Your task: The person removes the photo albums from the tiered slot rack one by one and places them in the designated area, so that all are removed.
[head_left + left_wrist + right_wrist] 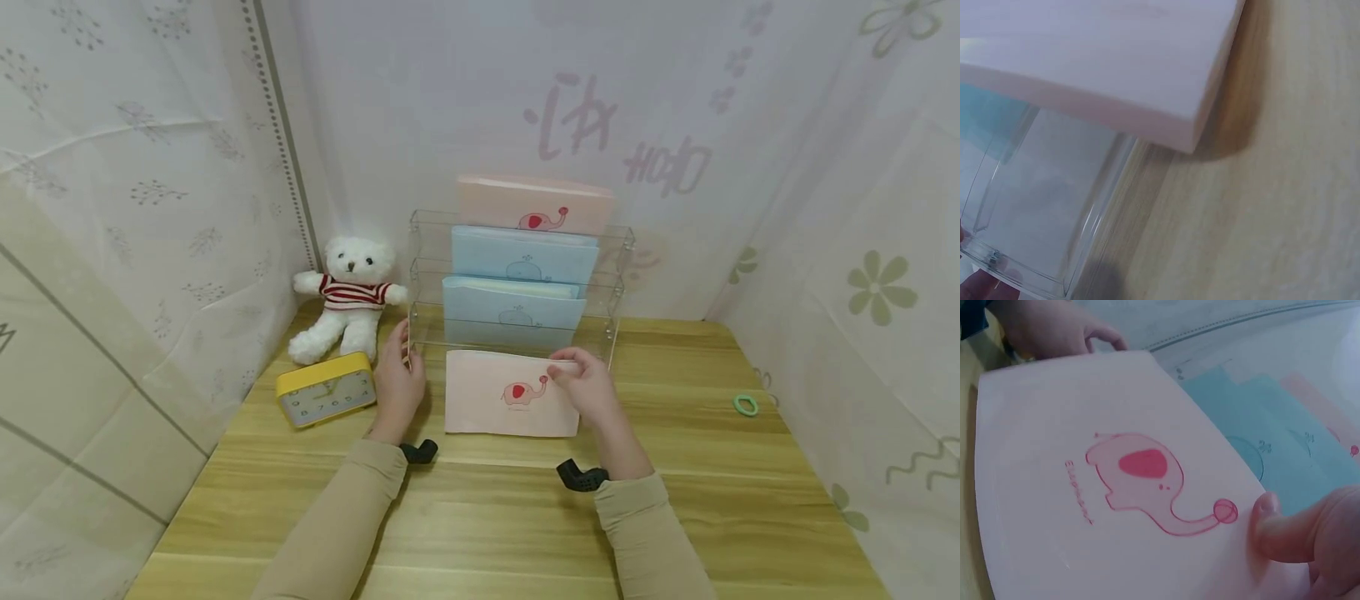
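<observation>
My right hand (588, 387) pinches the upper right edge of a thick pink elephant-print pack (480, 392), its thumb on the printed face. The pack stands tilted in front of a clear tiered rack (427, 332); whether it is a notebook or a soft pack I cannot tell. "Elephant" is lettered beside the drawing in the right wrist view. At the rack's left side, my left hand (399, 379) holds the clear edge, with some fingers hidden. Two blue whale-print packs (487, 250) (480, 315) and another pink pack (495, 200) stand in the rack's tiers behind.
A white teddy bear (352, 296) in a striped top sits left of the rack. In front of it, a yellow alarm clock (326, 390) stands close to my left wrist. A green ring (746, 406) lies far right on the wooden table (480, 533). Printed curtains surround the table.
</observation>
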`<state>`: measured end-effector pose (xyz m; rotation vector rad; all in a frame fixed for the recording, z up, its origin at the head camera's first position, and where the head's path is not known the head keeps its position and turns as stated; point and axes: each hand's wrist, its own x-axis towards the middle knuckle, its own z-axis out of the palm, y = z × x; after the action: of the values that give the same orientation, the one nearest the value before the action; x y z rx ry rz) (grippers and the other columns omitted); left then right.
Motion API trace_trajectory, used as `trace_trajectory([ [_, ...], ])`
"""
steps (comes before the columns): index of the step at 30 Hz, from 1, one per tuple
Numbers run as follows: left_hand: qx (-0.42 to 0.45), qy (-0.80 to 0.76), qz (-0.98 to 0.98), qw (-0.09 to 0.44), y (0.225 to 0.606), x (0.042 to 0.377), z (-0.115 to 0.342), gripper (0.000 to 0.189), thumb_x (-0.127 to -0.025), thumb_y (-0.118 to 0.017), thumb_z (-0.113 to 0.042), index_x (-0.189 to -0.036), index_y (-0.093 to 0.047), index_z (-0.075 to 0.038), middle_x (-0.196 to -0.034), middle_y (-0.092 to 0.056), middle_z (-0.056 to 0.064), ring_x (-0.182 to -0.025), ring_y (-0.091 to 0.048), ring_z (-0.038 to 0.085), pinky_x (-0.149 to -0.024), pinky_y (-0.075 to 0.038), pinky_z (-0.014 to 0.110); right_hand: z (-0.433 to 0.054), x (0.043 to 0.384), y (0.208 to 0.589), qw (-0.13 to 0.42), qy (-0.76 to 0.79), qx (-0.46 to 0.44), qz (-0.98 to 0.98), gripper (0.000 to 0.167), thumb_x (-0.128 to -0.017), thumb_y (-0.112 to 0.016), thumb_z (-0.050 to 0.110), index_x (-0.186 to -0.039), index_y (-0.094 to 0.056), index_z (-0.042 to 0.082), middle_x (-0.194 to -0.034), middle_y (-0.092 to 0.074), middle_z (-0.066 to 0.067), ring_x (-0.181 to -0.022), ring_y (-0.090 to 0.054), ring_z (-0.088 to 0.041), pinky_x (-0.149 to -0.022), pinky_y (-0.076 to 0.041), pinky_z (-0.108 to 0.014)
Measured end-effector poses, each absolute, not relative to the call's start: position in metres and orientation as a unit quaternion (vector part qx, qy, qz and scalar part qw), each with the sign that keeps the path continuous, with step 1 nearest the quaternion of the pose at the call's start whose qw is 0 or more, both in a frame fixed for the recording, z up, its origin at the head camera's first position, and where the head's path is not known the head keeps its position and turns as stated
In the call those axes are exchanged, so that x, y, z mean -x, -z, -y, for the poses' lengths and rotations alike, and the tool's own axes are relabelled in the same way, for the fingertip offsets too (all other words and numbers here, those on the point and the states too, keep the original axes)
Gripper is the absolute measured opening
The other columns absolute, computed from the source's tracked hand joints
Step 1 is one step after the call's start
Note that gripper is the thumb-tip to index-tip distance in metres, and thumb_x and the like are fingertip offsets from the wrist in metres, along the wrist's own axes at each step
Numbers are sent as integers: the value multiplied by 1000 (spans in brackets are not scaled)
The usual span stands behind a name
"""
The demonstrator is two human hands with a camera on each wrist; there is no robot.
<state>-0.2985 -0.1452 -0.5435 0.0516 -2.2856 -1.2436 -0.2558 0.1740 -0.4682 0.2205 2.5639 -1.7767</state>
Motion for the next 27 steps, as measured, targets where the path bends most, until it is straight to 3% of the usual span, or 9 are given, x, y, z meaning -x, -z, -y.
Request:
trace_trajectory([
  [5,-18,458,848,265,542,298,145,58,-106,-56,-5,-163,-51,-17,-145,-67,21,-124,-72,44,-100,-65,55,-182,257,472,14,526,-25,-850,22,-103,-77,15,-125,-75,10,-150,-63,-18,-139,-55,-40,-116,-49,-59],
  [9,-15,453,850,270,542,297,144,59,-106,-56,-4,-163,-51,-16,-143,-67,23,-122,-73,44,-99,-65,56,-191,259,475,16,490,27,-871,23,-101,-80,17,-122,-77,11,-138,-72,-16,-135,-59,-40,-119,-47,-62],
  [13,-12,452,849,271,542,297,144,59,-106,-57,-4,-164,-50,-16,-143,-67,23,-120,-73,44,-97,-65,56,-203,261,480,26,453,85,-887,24,-99,-82,17,-123,-79,13,-131,-76,-12,-125,-65,-35,-110,-53,-53],
  [19,-14,457,847,273,543,296,145,59,-106,-57,-4,-164,-51,-17,-143,-67,23,-118,-74,43,-95,-66,55,-218,261,488,73,435,134,-887,29,-98,-83,17,-126,-80,16,-125,-76,-11,-106,-69,-25,-86,-59,-32],
  [27,-7,453,846,281,545,298,146,59,-106,-56,-4,-164,-51,-17,-142,-67,23,-117,-74,43,-94,-66,55,-231,260,493,133,415,205,-876,35,-95,-87,17,-128,-80,12,-118,-77,-11,-95,-68,-21,-79,-59,-28],
])
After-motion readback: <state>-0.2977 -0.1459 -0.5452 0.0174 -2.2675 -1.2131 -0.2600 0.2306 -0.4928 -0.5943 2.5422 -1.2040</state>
